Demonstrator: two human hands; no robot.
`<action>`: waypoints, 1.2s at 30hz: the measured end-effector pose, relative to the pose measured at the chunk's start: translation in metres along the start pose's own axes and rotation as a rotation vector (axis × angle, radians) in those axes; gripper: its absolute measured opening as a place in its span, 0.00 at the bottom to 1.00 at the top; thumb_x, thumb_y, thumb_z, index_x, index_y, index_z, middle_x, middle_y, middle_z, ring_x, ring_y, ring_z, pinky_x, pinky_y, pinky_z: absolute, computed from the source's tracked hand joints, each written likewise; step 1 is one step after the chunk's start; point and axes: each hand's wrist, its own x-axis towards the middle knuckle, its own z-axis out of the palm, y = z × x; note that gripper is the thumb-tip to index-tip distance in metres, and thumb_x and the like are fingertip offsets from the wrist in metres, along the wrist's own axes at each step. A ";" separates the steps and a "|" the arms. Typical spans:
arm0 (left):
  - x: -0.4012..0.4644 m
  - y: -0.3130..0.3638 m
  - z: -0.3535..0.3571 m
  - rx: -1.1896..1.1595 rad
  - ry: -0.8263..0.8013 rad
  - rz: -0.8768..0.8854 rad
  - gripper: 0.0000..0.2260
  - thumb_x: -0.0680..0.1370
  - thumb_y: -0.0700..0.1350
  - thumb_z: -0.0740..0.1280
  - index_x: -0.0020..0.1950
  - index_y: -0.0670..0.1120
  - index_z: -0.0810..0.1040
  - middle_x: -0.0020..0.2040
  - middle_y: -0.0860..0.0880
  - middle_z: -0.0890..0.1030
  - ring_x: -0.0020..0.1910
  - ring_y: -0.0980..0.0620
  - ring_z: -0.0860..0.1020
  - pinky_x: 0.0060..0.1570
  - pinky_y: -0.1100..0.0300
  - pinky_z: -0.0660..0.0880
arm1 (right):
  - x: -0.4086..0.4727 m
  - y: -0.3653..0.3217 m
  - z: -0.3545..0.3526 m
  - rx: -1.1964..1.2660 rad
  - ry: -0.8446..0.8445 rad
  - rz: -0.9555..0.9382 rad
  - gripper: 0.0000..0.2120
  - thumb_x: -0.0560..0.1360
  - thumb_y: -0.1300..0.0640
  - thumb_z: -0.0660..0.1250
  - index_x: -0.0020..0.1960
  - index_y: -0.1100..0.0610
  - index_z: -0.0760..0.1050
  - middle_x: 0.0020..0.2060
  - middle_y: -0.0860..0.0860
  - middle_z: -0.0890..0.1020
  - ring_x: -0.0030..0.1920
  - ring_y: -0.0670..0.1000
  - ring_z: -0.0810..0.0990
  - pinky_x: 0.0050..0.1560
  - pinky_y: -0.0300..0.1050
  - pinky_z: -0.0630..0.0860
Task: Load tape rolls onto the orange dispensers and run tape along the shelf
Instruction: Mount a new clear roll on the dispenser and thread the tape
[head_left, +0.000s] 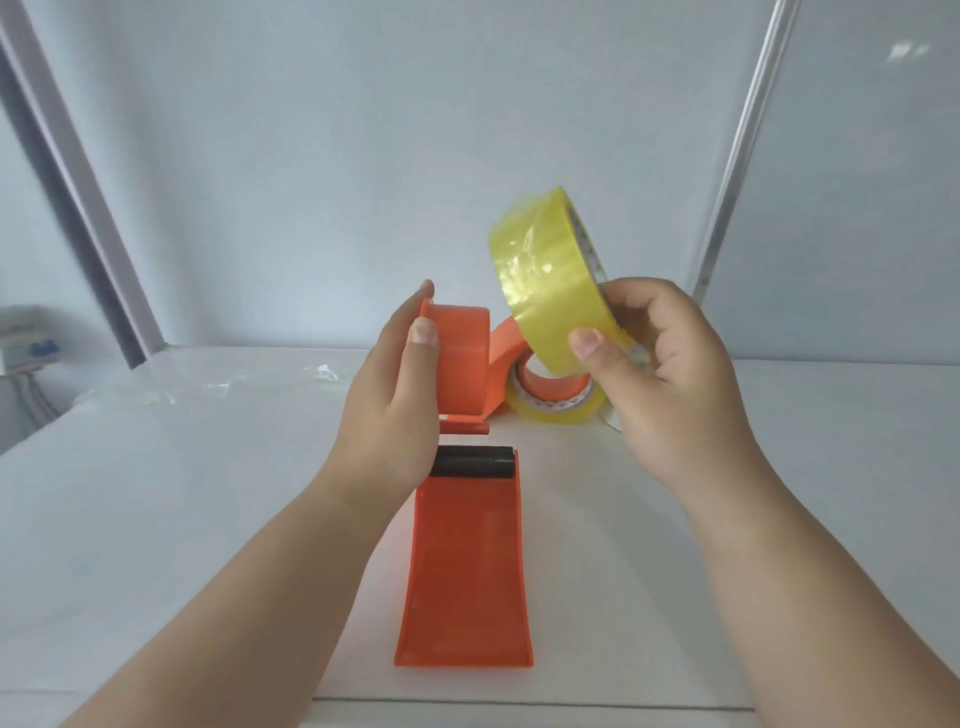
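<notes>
A: What does the right hand (670, 384) hold?

B: A yellow tape roll (550, 280), pinched between thumb and fingers at its lower edge, lifted above the shelf (182, 519) and tilted.

A: And the left hand (395, 395)?

B: It grips the drum end of the near orange dispenser (462, 545), thumb on the drum's front face, fingers behind. That dispenser's flat handle points toward the camera, with a black roller (472, 461) across it.

A: Anything behind?

B: A second orange dispenser (506, 345) lies on the shelf just behind the hands, with another tape roll (556, 402) around its drum. Crumpled clear film (208, 387) lies well apart, to the left.
</notes>
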 end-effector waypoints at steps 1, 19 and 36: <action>-0.001 -0.002 -0.008 0.005 0.008 0.000 0.25 0.75 0.64 0.49 0.71 0.62 0.65 0.68 0.61 0.71 0.67 0.60 0.70 0.69 0.53 0.67 | -0.003 -0.004 0.010 0.056 -0.017 0.022 0.09 0.73 0.54 0.70 0.51 0.48 0.74 0.47 0.48 0.81 0.47 0.41 0.80 0.45 0.32 0.75; -0.008 -0.023 -0.108 0.061 -0.036 0.064 0.29 0.75 0.65 0.48 0.74 0.58 0.60 0.72 0.60 0.66 0.71 0.64 0.62 0.71 0.53 0.62 | -0.034 -0.051 0.145 0.391 0.057 0.348 0.07 0.73 0.55 0.69 0.49 0.57 0.77 0.36 0.45 0.81 0.37 0.40 0.80 0.37 0.32 0.74; -0.005 -0.027 -0.129 -0.013 -0.192 0.061 0.31 0.74 0.66 0.46 0.75 0.56 0.58 0.74 0.60 0.64 0.71 0.67 0.60 0.72 0.58 0.59 | -0.042 -0.061 0.165 0.468 -0.054 0.484 0.14 0.68 0.54 0.68 0.50 0.59 0.78 0.42 0.54 0.84 0.42 0.51 0.83 0.39 0.43 0.76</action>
